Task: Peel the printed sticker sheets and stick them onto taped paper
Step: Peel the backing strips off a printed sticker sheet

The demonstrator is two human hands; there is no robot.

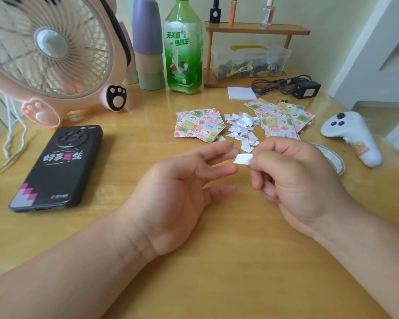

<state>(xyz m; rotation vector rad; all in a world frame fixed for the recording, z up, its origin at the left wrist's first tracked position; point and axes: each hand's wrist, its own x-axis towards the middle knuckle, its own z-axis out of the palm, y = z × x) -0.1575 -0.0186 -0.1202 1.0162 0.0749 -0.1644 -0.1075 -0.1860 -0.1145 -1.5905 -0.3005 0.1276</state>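
Over the middle of the wooden table, my right hand (293, 178) pinches a small white paper piece (242, 159) between thumb and forefinger. My left hand (187, 180) is beside it with fingers stretched out, and its fingertips touch the free end of that piece. Behind the hands lie a stack of colourful printed sticker sheets (199, 125) on the left, a heap of several white paper scraps (241, 127) in the middle, and a second spread of sticker sheets (281, 118) on the right.
A black phone (58, 166) lies at the left, a pink fan (48, 56) behind it. A green bottle (183, 49), stacked cups (148, 44), a wooden shelf with a clear box (249, 58), a charger (306, 88), a white notepad (241, 93) and a white controller (352, 137) ring the back and right.
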